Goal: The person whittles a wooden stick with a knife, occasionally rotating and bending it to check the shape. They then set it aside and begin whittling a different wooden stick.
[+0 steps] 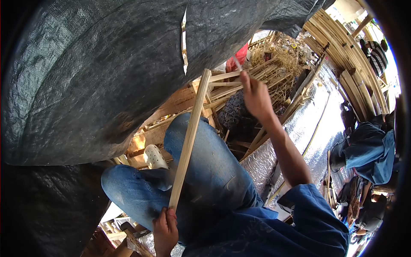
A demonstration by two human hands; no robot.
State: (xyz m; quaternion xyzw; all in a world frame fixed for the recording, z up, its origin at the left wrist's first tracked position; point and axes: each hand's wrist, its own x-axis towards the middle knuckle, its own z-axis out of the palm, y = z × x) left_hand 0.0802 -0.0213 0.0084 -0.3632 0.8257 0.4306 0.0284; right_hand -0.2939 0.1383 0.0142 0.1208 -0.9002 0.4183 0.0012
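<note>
My left hand (166, 233) is closed round the lower end of a long pale bamboo strip (189, 141). The strip slants up across my jeans (205, 154), its far end resting near several other pale strips. My right hand (257, 99) is raised to the right of the strip's upper end, its fingers wrapped round the handle of a knife. The pale blade of the knife (237, 63) points up and left and is smeared by motion. It is apart from the strip I hold.
A dark tarpaulin (107, 77) hangs close on the left, with a torn slit. Shavings (278, 62) and loose strips lie ahead. Silver foil sheeting (314, 115) and stacked bamboo (346, 51) are on the right, near another seated person (370, 150). A pale clog (155, 157) shows by my knee.
</note>
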